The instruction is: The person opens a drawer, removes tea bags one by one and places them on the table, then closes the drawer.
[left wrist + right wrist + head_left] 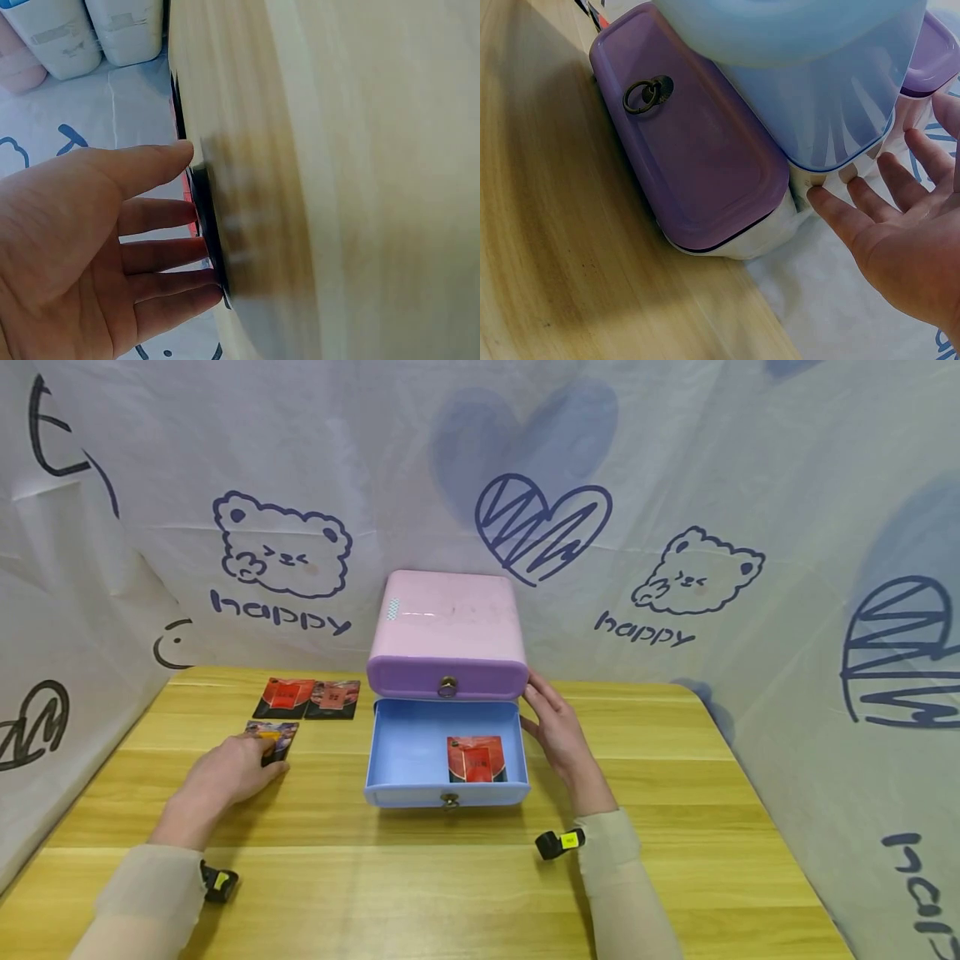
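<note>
My left hand (236, 767) is over a dark packet (283, 737) with purple and yellow print, lying on the table's left side. In the left wrist view its fingers reach the packet's dark edge (208, 217), with the thumb near one end. My right hand (557, 727) rests at the right side of a small drawer cabinet (453, 610), fingers extended. Between the cabinet's purple drawers, a blue drawer (405, 743) is pulled out. Inside it, toward the right, lies a red-and-black packet (477, 760). The right wrist view shows my fingertips (821, 196) against the cabinet's side.
Two more red-and-black packets, a left one (285, 696) and a right one (333, 698), lie side by side behind my left hand. The wooden table (450, 885) ends at a patterned cloth (420, 468) behind the cabinet. Ring pulls are on the drawer fronts.
</note>
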A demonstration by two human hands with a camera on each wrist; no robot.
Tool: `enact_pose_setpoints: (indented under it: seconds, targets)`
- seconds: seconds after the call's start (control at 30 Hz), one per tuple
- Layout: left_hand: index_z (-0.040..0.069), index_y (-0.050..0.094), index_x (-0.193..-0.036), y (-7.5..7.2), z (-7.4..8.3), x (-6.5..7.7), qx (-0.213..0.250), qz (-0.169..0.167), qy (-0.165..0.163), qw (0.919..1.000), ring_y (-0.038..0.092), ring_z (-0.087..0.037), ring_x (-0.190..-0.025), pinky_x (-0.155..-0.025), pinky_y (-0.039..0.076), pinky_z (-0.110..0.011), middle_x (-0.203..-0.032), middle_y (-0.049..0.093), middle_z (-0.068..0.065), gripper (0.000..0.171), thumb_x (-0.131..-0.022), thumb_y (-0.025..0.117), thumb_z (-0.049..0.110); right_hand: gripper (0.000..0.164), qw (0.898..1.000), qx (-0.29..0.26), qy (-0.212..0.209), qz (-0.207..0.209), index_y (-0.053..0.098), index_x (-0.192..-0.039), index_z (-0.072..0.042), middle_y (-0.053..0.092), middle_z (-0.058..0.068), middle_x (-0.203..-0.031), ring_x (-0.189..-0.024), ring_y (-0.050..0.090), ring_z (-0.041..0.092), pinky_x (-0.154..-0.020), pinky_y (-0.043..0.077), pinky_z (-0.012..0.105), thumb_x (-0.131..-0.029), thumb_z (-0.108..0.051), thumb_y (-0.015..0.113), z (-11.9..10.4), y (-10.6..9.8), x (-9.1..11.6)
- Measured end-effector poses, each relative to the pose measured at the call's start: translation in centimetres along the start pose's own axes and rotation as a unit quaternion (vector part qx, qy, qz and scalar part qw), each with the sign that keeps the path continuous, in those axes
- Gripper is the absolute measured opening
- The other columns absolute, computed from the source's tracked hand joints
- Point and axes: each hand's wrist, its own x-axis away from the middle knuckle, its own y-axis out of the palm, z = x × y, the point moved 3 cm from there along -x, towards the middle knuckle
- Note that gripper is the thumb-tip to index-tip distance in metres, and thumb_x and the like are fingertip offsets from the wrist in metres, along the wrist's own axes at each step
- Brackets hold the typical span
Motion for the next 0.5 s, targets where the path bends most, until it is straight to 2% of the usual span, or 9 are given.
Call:
enact_pose_setpoints:
  seconds: [0.5]
  targets:
    - [-0.006, 0.048, -0.123, 0.00, -0.28, -0.23, -0.008, 0.012, 0.008, 0.9999, 0.043, -0.049, -0.105, -0.083, 0.041, -0.064, -0.126, 0.040, -0.035, 0.064, -0.084, 0.057, 0.044, 0.050, 1.000, 0.007, 0.004, 0.003, 0.044, -0.134, -0.029, 0.037, -0.004, -0.141, -0.122, 0.034, 0.012, -0.099, 0.036, 0.049, -0.087, -0.045, 0.054, -0.03, -0.01, 0.12]
